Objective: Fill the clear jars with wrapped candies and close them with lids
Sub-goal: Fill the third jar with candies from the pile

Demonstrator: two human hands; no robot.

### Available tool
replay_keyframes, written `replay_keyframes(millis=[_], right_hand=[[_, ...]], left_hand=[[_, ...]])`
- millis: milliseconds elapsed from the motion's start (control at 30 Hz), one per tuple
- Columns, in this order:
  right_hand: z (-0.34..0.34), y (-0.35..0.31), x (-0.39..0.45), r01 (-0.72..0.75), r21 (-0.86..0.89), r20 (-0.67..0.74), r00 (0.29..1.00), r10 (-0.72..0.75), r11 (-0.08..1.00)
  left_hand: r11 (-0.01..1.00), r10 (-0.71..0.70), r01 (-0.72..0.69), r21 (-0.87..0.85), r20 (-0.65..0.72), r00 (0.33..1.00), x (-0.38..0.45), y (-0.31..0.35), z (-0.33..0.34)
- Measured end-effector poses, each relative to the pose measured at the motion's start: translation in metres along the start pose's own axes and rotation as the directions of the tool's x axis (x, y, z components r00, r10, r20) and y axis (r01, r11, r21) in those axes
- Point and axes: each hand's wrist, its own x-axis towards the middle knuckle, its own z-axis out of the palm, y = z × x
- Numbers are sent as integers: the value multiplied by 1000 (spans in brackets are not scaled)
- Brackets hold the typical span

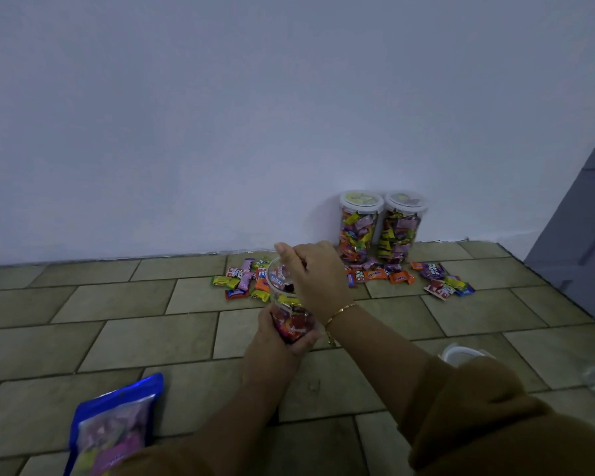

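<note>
i see the left hand grip the open jar low, tilted so its mouth faces the right hand, whose curled fingers seem to drop candy in; loose candies wait near the wall

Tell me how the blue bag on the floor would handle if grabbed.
The blue bag probably flops: it lies flat and looks like soft film. Likely light, with small wrapped pieces showing through its window. Its glossy surface may be slippery.
</note>
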Motion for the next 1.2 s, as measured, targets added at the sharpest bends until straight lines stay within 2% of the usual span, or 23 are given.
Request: replay_keyframes(millis=[100,267,367,500,600,633,700,767,833,900,1000,1100,1200], right_hand=[[-5,2,1,-5,52,21,1000,4,999],[-14,9,1,-136,182,65,990,127,974],[-25,12,1,-173,159,81,983,162,972],[-41,23,-2,-139,72,48,990,135,988],[-61,36,-5,-160,146,20,987,158,976],[-68,38,-3,-227,243,24,973,228,943],[-87,47,3,-395,502,71,905,419,769],[-100,56,10,-495,615,115,826,551,614],[-113,69,13,-532,626,121,789,603,570],[-123,84,11,-526,618,73,778,624,584],[-137,113,3,-534,488,-5,789,614,690],[-144,160,-11,-547,64,15,837,548,835],[-149,212,-30,-493,-332,111,826,552,804]], left_hand=[[1000,-3,3,-24,-1,1000,-1,1,-2],[998,-41,42,-50,25,999,-5,9,3],[998,-37,38,-41,19,999,-8,16,13],[1000,-18,19,17,-49,999,-12,28,32],[999,-19,22,45,-80,997,-17,40,53],[999,-19,22,42,-83,996,-18,43,59],[999,-23,26,35,-82,996,-21,52,72],[999,-28,31,45,-81,996,-22,55,79],[997,-41,46,60,-89,995,-22,63,89],[996,-45,51,71,-87,995,-22,71,98],[994,-80,85,63,-87,993,-20,80,110],[993,-82,90,73,-102,991,-19,86,116],[991,-68,84,108,-144,987,-17,90,121]])
